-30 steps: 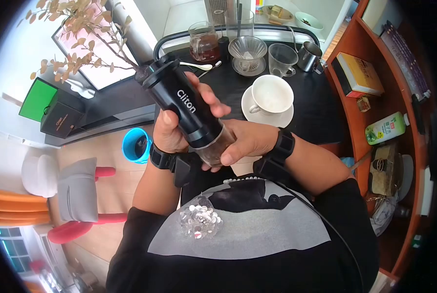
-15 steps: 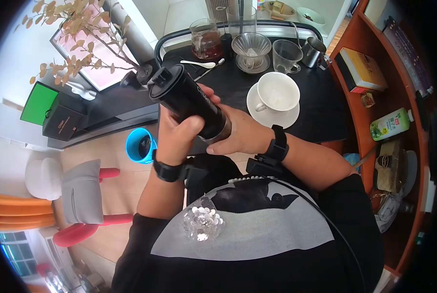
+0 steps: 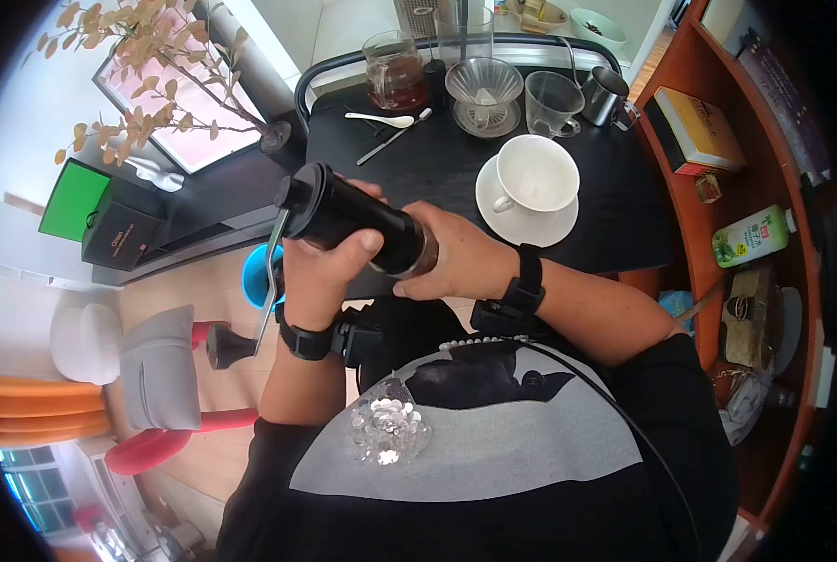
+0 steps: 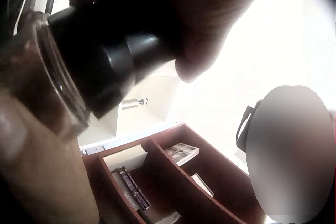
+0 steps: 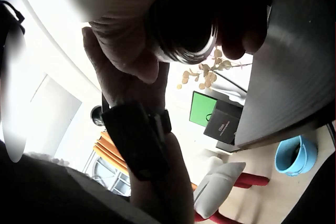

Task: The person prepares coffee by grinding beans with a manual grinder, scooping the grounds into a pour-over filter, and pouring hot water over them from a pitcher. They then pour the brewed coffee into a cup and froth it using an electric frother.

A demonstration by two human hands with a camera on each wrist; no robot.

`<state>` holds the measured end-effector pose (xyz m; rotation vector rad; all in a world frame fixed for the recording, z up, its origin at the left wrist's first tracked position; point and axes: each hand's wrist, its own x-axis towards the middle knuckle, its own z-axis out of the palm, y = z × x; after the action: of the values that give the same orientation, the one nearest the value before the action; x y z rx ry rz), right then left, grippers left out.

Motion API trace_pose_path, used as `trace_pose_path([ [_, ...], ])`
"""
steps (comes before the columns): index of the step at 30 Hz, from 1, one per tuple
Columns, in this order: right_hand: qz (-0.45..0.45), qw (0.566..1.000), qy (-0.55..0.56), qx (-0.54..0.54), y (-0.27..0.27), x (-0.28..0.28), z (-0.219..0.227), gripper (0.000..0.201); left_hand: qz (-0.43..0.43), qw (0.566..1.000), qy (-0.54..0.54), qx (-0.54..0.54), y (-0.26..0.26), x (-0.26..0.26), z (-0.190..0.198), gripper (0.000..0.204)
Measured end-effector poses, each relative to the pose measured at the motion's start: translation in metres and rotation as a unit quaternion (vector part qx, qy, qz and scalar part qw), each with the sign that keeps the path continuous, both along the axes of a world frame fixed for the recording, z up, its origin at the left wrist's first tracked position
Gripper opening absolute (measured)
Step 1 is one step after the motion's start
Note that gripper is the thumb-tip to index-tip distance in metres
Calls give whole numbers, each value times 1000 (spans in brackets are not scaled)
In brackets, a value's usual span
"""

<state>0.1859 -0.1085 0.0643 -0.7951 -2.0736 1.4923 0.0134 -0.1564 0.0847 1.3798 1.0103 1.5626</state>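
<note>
Both hands hold a black manual coffee grinder (image 3: 367, 220), tilted nearly level over the table's front edge. My left hand (image 3: 320, 276) wraps round its black body near the lid, thumb along the side. My right hand (image 3: 465, 248) grips the clear jar end, which the fingers mostly hide in the head view. From the lid a metal crank (image 3: 271, 281) hangs down past the left wrist and ends in a dark knob (image 3: 227, 347). The left wrist view shows the jar's clear rim (image 4: 63, 87) against the black body; the right wrist view shows the jar's round end (image 5: 189, 24).
On the black table (image 3: 428, 173) stand a white cup (image 3: 537, 178) on a saucer, a glass dripper (image 3: 484, 89), a glass mug (image 3: 551, 101), a metal pitcher (image 3: 604, 94) and a jug of brown liquid (image 3: 395, 75). A white spoon (image 3: 381, 120) lies behind the grinder. Shelves stand right.
The grinder has tipped toward level and rolled, so its lettering is out of sight. Its crank has swung from beyond the lid to hang down toward the person.
</note>
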Motion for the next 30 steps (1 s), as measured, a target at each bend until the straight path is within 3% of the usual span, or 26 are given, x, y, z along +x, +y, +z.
trace_pose_path([
  [3, -11, 999, 22, -26, 2, -1, -9, 64, 26, 997, -27, -63, 0, 11, 11, 61],
  [6, 52, 993, 43, -101, 6, 6, -15, 65, -150, 981, -116, -42, 1, 6, 13, 61],
  [8, 88, 987, 41, -126, 8, 11, -14, 65, -193, 970, -138, -49, -1, -1, 12, 63],
  [11, 125, 981, 32, -147, 8, 11, -13, 65, -160, 981, -59, -90, -6, -10, 9, 83],
  [12, 129, 981, 23, -145, 7, 11, -14, 65, -161, 981, -59, -90, -4, -13, 5, 83],
  [14, 111, 987, 18, -116, 6, 6, -17, 65, -80, 993, 27, -83, -2, -17, -3, 77],
  [18, 34, 999, -20, -14, 4, -1, -15, 66, -26, 995, -53, -77, 1, -5, -13, 67],
  [20, 16, 1000, -14, -16, 5, -3, -19, 65, 49, 989, -76, -114, 1, 5, -7, 58],
  [22, -3, 1000, -8, -19, 5, -3, -20, 65, 27, 991, -83, -105, 3, 5, -9, 62],
  [24, 10, 999, -33, -33, 7, -1, -19, 66, -24, 981, -177, -71, 3, 8, -5, 56],
  [25, 10, 999, -34, -32, 8, 1, -19, 66, -72, 972, -210, -71, 2, 5, -4, 65],
  [27, 75, 991, 0, -108, 10, 4, -20, 67, -112, 965, -221, -86, 1, 1, 0, 68],
  [30, 114, 984, -3, -140, 12, 4, -29, 67, -165, 955, -220, -109, 1, -12, -7, 71],
])
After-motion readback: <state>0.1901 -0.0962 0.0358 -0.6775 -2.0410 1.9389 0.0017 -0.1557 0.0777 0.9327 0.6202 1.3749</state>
